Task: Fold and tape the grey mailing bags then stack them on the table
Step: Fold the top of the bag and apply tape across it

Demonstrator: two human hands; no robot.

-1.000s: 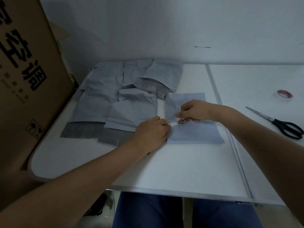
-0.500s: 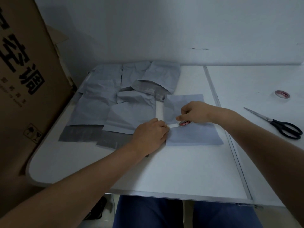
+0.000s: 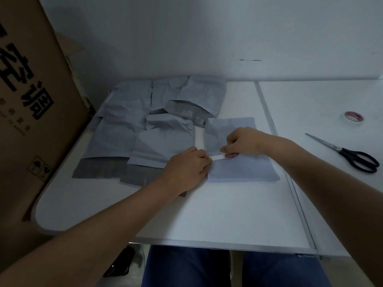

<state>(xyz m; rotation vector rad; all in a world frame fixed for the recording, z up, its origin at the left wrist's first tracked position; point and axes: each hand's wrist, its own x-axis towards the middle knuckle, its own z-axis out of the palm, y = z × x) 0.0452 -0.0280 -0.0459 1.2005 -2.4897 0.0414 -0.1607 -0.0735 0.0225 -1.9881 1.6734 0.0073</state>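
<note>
Hands: left pins tape strip; right grips tape roll.

Right hand holding tape roll, folded grey bag

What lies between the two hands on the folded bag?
In the head view, a short white strip of tape spans from the left hand to the roll gripped by the right hand, across the folded bag.

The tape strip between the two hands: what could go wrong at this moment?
The tape strip is stretched from the left hand to the small roll in the right hand. It may stick crooked on the folded bag. The scissors lie apart, so cutting would need a hand to let go.
</note>
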